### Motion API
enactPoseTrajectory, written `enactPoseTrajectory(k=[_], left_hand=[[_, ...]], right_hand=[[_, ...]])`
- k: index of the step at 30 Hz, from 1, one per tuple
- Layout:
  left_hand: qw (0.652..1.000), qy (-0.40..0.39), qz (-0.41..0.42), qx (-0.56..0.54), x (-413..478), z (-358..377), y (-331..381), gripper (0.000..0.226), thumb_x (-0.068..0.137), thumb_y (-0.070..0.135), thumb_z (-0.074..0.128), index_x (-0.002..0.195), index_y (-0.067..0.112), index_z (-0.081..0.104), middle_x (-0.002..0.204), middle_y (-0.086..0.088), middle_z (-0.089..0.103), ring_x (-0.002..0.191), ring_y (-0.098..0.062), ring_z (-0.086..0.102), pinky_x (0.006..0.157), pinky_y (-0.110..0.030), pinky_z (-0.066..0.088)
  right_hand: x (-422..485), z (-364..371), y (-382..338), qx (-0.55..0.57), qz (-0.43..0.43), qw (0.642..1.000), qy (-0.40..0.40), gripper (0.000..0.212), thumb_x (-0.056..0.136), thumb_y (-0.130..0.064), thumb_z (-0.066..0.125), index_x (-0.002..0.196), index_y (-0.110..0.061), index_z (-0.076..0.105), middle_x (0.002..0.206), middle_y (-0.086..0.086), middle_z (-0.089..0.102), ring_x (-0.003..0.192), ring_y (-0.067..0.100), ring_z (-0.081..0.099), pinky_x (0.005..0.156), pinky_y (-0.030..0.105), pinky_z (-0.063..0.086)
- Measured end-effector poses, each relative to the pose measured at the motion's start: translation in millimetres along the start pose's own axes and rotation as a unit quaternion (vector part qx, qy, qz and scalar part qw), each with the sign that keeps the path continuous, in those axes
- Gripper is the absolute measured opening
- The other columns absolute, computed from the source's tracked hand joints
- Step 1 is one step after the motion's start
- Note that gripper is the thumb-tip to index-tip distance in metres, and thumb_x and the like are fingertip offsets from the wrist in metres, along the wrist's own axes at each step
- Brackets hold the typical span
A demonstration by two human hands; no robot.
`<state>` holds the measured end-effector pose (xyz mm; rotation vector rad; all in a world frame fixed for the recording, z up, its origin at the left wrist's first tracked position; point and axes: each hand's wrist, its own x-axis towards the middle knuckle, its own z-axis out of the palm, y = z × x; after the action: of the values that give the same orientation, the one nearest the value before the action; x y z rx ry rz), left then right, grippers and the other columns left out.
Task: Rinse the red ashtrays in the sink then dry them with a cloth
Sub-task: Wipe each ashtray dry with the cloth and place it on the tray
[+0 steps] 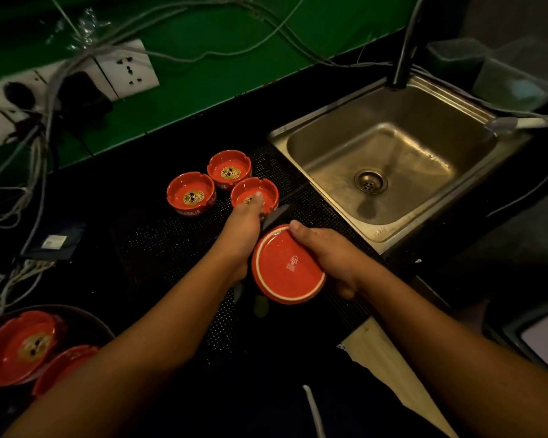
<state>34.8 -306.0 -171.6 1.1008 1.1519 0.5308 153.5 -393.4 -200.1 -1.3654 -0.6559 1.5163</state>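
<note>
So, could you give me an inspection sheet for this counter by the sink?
Surface: black counter with dotted mat.
Job's things: left ashtray and back ashtray upright on mat; a pair of ashtrays in a dark dish; steel sink empty; cloth not clearly seen.
Clutter: small dark packet.
Grip: left hand pinches near ashtray at its rim; right hand holds upturned ashtray.
Cables: tangled grey wires by wall sockets.
Surroundings: green wall, clear plastic container.
</note>
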Motion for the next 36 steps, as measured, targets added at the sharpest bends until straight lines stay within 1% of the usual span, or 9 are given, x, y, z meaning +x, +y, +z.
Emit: enactPoseTrajectory(k=[3,6,10,15,18,22,27,32,36], left_hand=[[0.999,0.036,0.011,0.004,0,-3,-8,0.036,0.100,0.047,0.036,0.111,0.017,0.053,0.096,-0.007,0.066,0.080,-0.020,0.069,0.065,-0.033,0.054],[0.997,0.069,0.044,0.008,-6,-8,-25,0.030,0.101,0.047,0.033,0.100,0.025,0.054,0.100,0.000,0.064,0.093,-0.018,0.064,0.074,-0.033,0.052],[0.996,0.021,0.088,-0.010,-15,-9,-34,0.032,0.099,0.048,0.032,0.103,0.029,0.057,0.097,0.006,0.067,0.090,-0.009,0.065,0.075,-0.026,0.052],[0.998,-0.014,0.000,-0.057,-14,-8,-29,0.047,0.078,0.061,0.050,0.111,0.028,0.054,0.114,-0.009,0.065,0.103,-0.030,0.064,0.091,-0.050,0.052],[0.989,-0.022,-0.069,-0.131,-9,-17,-27,0.051,0.075,0.055,0.058,0.107,0.014,0.061,0.101,-0.014,0.073,0.094,-0.032,0.068,0.089,-0.052,0.052],[0.979,-0.069,-0.078,-0.175,-4,-21,-25,0.054,0.075,0.052,0.060,0.110,0.011,0.063,0.105,-0.014,0.071,0.095,-0.030,0.069,0.091,-0.048,0.052],[0.962,-0.060,-0.114,-0.241,4,-26,-21,0.071,0.087,0.068,0.038,0.116,0.009,0.066,0.113,-0.016,0.069,0.102,-0.031,0.067,0.084,-0.044,0.054],[0.976,0.015,-0.106,-0.192,11,-31,-29,0.061,0.089,0.062,0.046,0.115,0.010,0.066,0.104,-0.013,0.073,0.090,-0.029,0.072,0.067,-0.040,0.058],[0.975,0.057,-0.105,-0.186,13,-30,-27,0.046,0.092,0.054,0.051,0.105,0.013,0.068,0.097,-0.011,0.074,0.088,-0.028,0.071,0.077,-0.044,0.058]], right_hand=[[3,0,2,0.056,-0.048,0.997,0.038,0.051,0.075,-0.049,0.057,0.098,-0.005,0.066,0.085,0.012,0.073,0.071,0.020,0.070,0.068,0.030,0.057],[6,-3,-2,0.087,-0.092,0.988,0.086,0.049,0.076,-0.051,0.054,0.098,-0.009,0.066,0.085,0.010,0.074,0.076,0.020,0.071,0.075,0.034,0.057],[10,-5,-4,0.048,-0.114,0.988,0.094,0.050,0.079,-0.054,0.053,0.100,-0.010,0.064,0.090,0.008,0.074,0.084,0.020,0.070,0.079,0.034,0.056],[13,4,-3,-0.040,-0.091,0.992,0.076,0.054,0.075,-0.056,0.060,0.100,-0.008,0.059,0.095,0.013,0.071,0.084,0.020,0.068,0.074,0.031,0.054],[11,-3,-7,-0.131,-0.105,0.982,0.081,0.055,0.081,-0.062,0.052,0.088,-0.008,0.062,0.077,0.002,0.070,0.072,0.009,0.063,0.068,0.025,0.051],[9,-8,-14,-0.175,-0.127,0.971,0.104,0.039,0.091,-0.046,0.052,0.082,-0.009,0.062,0.057,-0.013,0.062,0.054,-0.004,0.056,0.055,0.011,0.042],[9,-23,-32,-0.291,-0.218,0.906,0.218,0.029,0.082,-0.052,0.062,0.078,-0.024,0.066,0.074,-0.006,0.067,0.072,0.009,0.062,0.070,0.031,0.050],[-9,-9,-61,-0.277,-0.324,0.885,0.186,0.015,0.086,-0.020,0.069,0.073,-0.025,0.063,0.064,-0.008,0.061,0.055,-0.001,0.050,0.053,0.016,0.039],[-24,6,-88,-0.158,-0.379,0.897,0.161,0.011,0.083,-0.028,0.066,0.073,-0.024,0.063,0.069,0.008,0.061,0.066,0.024,0.053,0.063,0.043,0.048]])
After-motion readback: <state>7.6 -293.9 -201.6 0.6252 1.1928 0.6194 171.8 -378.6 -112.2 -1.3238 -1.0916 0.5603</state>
